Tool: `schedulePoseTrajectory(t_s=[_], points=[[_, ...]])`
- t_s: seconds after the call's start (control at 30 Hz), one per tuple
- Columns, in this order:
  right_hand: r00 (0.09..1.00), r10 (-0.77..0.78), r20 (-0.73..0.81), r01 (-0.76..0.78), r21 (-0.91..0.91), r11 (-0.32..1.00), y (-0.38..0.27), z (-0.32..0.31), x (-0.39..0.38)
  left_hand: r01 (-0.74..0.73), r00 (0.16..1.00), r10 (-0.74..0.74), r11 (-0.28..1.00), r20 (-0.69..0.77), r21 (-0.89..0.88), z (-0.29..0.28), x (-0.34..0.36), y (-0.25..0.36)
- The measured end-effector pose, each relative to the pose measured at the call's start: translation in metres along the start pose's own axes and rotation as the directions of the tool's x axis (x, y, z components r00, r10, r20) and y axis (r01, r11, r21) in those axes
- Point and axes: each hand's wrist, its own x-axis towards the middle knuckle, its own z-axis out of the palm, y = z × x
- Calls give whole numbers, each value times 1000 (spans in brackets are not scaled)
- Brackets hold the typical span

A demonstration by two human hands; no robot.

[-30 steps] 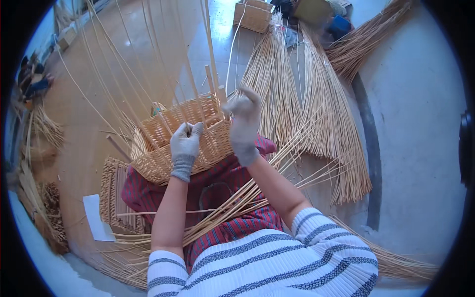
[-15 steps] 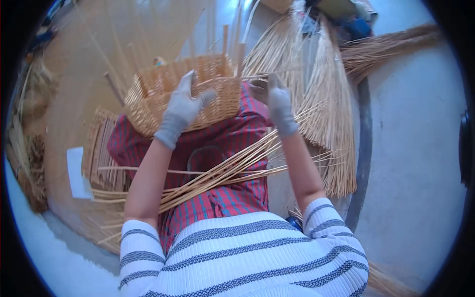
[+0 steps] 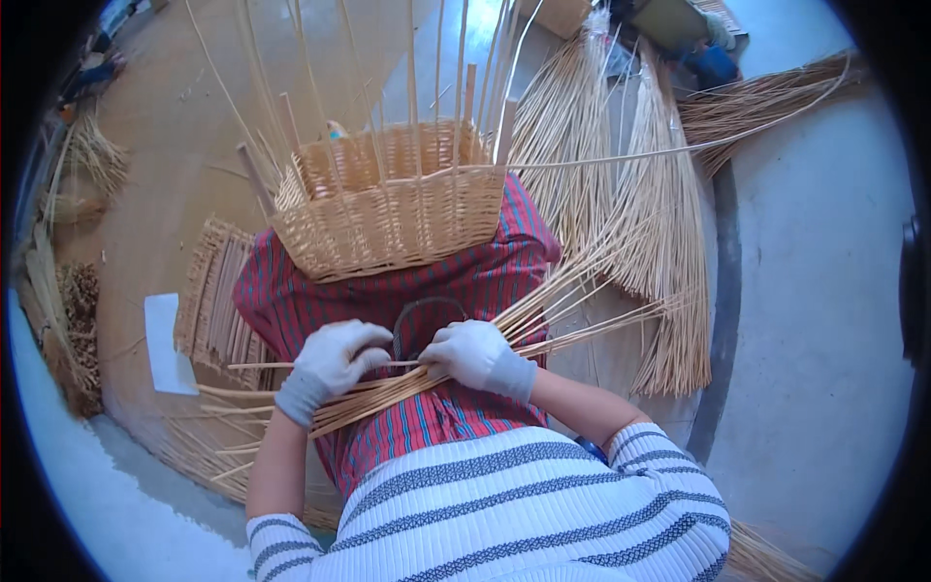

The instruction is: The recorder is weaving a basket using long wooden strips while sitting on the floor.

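Observation:
A woven wicker basket (image 3: 388, 228) rests on my knees, its tall stakes standing up and a long loose weaver trailing off its right rim. Nearer to me, a bundle of reeds (image 3: 543, 306) lies slantwise across my lap. Both hands wear pale gloves and are down at that bundle, away from the basket. My left hand (image 3: 335, 364) has its fingers curled around a single reed (image 3: 402, 364), which runs between the two hands. My right hand (image 3: 475, 357) pinches that reed's other part just above the bundle; its fingertips are partly hidden.
Two big sheaves of pale reeds (image 3: 669, 262) lie on the floor at right, with a darker brown bundle (image 3: 766, 102) beyond. A slatted wooden piece (image 3: 228, 301) and white paper (image 3: 170, 344) lie at left. More plant stalks (image 3: 78, 310) line the far left.
Both hands have come away from the basket rim and down to the reeds on my lap. The weaver that the right hand held now hangs free to the right.

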Motion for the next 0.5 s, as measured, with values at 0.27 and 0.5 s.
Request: schedulePoseTrajectory(t_s=[0.27, 0.5], points=[[657, 100, -747, -139, 10, 990, 28, -57, 20, -2, 902, 173, 918, -396, 397, -57, 4, -5], [712, 311, -629, 420, 737, 530, 17, -75, 47, -197, 892, 61, 944, -448, -263, -44, 50, -5]])
